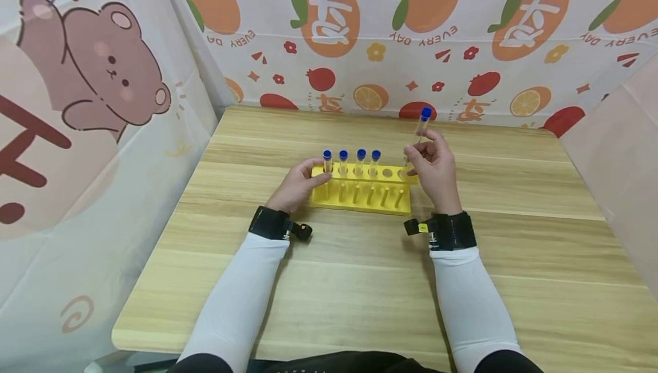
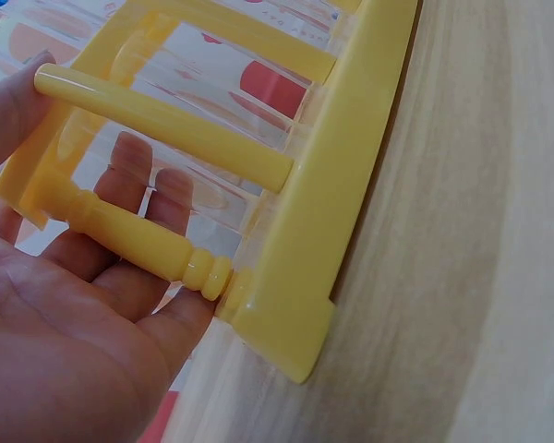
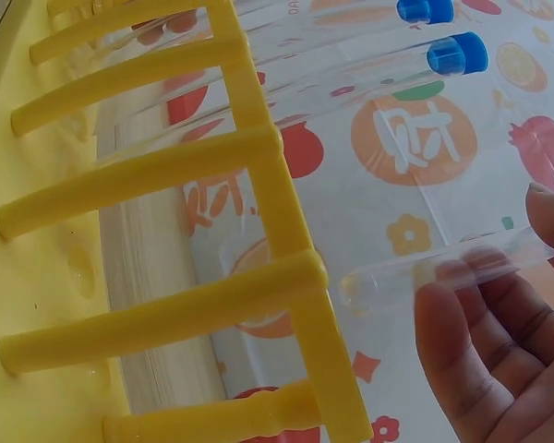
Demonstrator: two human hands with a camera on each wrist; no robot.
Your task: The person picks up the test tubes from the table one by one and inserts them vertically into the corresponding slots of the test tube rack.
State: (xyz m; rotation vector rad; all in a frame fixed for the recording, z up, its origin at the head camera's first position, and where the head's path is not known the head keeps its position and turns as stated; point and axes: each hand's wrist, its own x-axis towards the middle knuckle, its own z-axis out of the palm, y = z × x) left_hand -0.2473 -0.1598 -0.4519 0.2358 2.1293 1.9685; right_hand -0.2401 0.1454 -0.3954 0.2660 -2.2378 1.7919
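A yellow test tube rack (image 1: pixel 360 208) stands on the table, and several capped test tubes (image 1: pixel 361 159) sit upright in its left and middle holes. My left hand (image 1: pixel 295 183) grips the rack's left end; in the left wrist view its fingers curl behind the turned end post (image 2: pixel 134 240). Between thumb and fingers, my right hand (image 1: pixel 438 170) pinches a clear test tube (image 1: pixel 421 124) with a blue cap, tilted above the rack's right end. In the right wrist view that tube's rounded bottom (image 3: pixel 358 290) is just outside the top bar, apart from it.
The rack stands on a wood-grain table (image 1: pixel 349 281). Behind it hangs a fruit-printed cloth (image 1: pixel 380 70), and a bear-printed cloth (image 1: pixel 154 190) is at the left. A bare hole (image 1: pixel 387 173) shows in the rack's top near the right end.
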